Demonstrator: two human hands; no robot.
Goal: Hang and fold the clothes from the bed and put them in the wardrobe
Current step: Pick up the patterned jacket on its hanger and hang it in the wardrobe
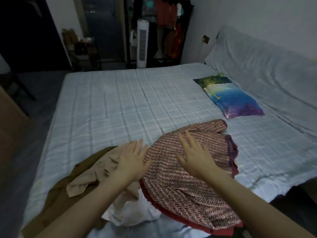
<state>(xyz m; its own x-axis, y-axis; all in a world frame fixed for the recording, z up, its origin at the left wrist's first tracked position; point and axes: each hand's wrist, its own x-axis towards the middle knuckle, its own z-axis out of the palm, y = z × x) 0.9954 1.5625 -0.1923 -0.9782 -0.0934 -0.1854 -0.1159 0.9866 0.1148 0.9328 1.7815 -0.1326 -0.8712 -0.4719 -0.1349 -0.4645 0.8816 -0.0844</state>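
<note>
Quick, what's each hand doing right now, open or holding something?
Left hand: open, fingers straight, lying at the edge of the patterned garment.
Right hand: open, fingers spread flat on the patterned garment.

Looked from head height forward and down across the bed [120, 100], close above both hands [132, 162], toward the clothes rack [164, 31] at the far wall.

Both hands flat, fingers spread: left hand [132, 162] & right hand [195, 155], forearms extended fwd.
</note>
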